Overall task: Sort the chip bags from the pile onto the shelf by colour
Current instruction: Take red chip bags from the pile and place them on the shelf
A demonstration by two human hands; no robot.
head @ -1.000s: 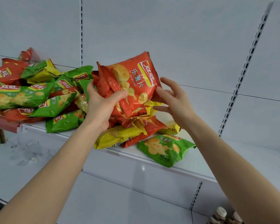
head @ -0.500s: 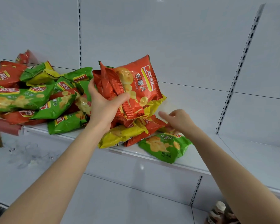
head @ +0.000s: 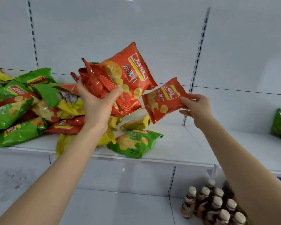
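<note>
Here, red bag (head: 164, 99) pinched btwn right hand (head: 197, 106) fingers (head: 183, 112).

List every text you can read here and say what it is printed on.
"乐薯片" and, smaller, "Le shu pian": large red bag gripped by the left hand.
"乐薯片": small red bag pinched by the right hand.
"乐薯片": green bag at the front of the shelf; its small print is blurred.
Brand logos on the bags: too stylised to read surely.
Labels on the bottles: blurred.
</note>
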